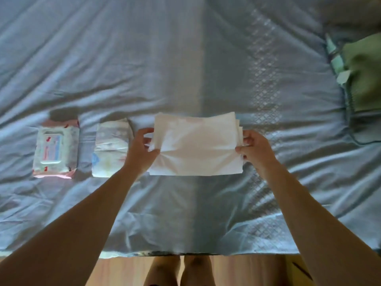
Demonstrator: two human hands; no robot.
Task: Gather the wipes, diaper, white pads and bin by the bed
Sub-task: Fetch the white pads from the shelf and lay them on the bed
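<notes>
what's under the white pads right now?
Blue bedsheet shows all around the white pads, held at both short ends by the left hand and right hand. Directly beneath is covered; can't tell.

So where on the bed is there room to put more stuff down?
Bare sheet lies between the white pads and the green cloth; the far bed is free too. The row is crowded: wipes, diaper and pads sit close, with both hands holding the pads.

Matt papery white pads on smooth, wrinkled cloth sheet
</notes>
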